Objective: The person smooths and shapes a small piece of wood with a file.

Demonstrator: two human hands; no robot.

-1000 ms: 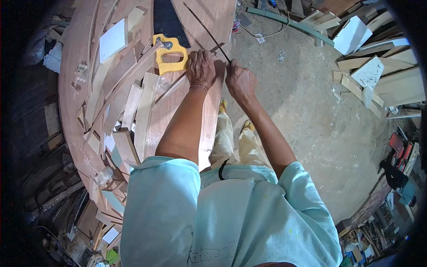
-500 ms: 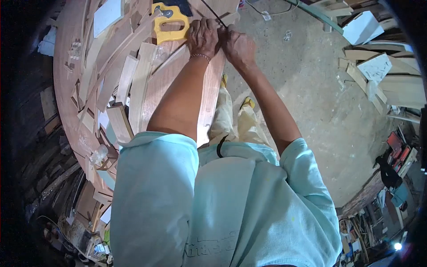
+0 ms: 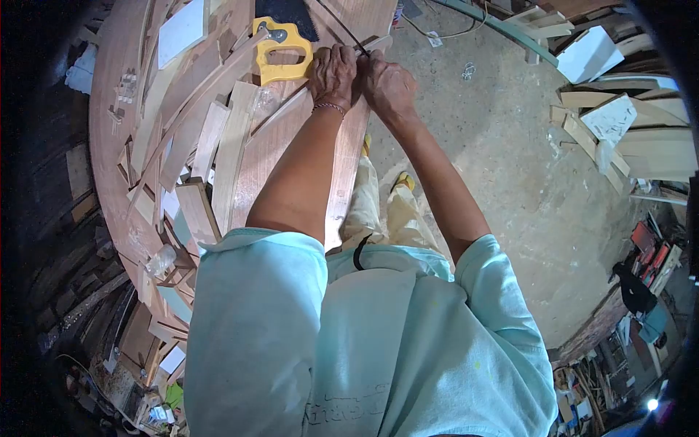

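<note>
Stands beside a bare concrete floor [image 3: 495, 153], at the right, and a long wooden worktop [image 3: 280, 149], at the left. Wears a pale aqua shirt [image 3: 364, 313] with dark outlined lettering low on the front, too creased to read. Has loose wood strips [image 3: 234, 138] heaped on the worktop, and a white panel [image 3: 611, 119] with dark marks, illegible, on the far right. Has a handsaw [image 3: 285, 72] just left of the left hand [image 3: 335, 76], yellow-handled, dark-bladed and toothed, with no readable brand.

Grips a thin dark rod [image 3: 341, 25] at its near end in the right hand [image 3: 391, 86], fingers curled tightly round it; cannot tell how the thumb sits. Slants the rod, straight and plain, up and leftward over the worktop's right edge, across a narrow wood piece [image 3: 376, 44]. Keeps the left fingers bent and close together beside that piece; cannot tell what, if anything, is pinched beneath. Wears a thin bracelet [image 3: 329, 107] on the left wrist.
</note>
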